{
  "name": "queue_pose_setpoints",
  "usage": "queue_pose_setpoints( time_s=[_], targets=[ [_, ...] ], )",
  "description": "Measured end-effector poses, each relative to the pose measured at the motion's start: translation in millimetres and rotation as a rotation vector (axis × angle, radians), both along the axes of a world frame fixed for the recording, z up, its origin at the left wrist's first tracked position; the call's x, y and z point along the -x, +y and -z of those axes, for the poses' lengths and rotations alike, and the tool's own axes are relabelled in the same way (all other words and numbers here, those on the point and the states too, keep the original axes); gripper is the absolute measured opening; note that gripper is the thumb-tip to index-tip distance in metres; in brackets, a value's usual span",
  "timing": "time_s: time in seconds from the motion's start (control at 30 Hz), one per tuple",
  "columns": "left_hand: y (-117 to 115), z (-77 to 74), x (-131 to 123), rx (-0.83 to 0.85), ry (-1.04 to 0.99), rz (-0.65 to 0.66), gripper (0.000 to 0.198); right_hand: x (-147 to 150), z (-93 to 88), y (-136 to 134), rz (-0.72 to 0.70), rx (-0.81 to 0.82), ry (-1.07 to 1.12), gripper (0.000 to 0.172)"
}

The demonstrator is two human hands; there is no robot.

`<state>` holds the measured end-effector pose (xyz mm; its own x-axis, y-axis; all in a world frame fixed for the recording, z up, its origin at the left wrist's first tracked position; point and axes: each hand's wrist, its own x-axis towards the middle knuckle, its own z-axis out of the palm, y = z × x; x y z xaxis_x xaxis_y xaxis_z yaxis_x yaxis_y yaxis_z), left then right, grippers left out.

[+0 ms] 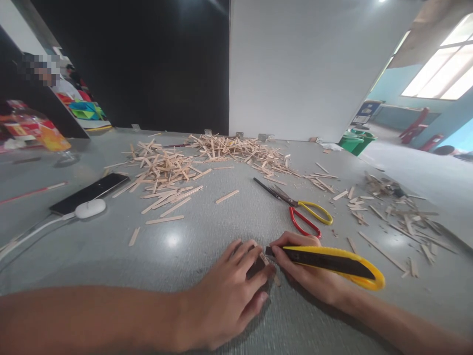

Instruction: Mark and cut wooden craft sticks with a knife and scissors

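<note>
My left hand [225, 293] lies low over the grey table, its bent fingers pressing down on a small wooden craft stick [264, 258] that they mostly cover. Right beside it, my right hand [314, 281] grips a yellow and black utility knife [332, 261]. The knife's tip points left, close to the stick; whether the blade touches it I cannot tell. Just beyond my right hand lie scissors [293, 202] with one yellow and one red handle, their blades toward the back. A black pen-like rod [264, 186] rests against the blades.
Heaps of craft sticks [166, 165] spread across the table's back; cut pieces [406, 227] litter the right. At left are a phone [90, 192], a white earphone case [90, 208], a cable and a bottle [50, 133]. Upright panels [295, 69] close off the back. A person sits beyond, far left.
</note>
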<state>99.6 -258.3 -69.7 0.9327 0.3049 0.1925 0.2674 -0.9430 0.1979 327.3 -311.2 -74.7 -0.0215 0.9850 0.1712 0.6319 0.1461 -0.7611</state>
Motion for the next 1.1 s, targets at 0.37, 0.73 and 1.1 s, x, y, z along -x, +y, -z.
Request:
queue_pose_setpoints(
  time_s=[0.37,0.73,1.1],
  targets=[
    [1.9,5.1,0.8,-0.053,0.008,0.070,0.047,0.8,2.4,3.3,-0.027,0.040,0.051,0.026],
    [10.8,15.4,0.2,0.123,-0.232,0.016,0.014,1.6,-1.6,0.7,-0.030,0.016,0.058,0.031],
    [16.5,8.2,-3.6,0.249,-0.091,-0.180,0.051,1.5,-3.1,1.5,-0.034,0.034,0.017,0.032]
  ],
)
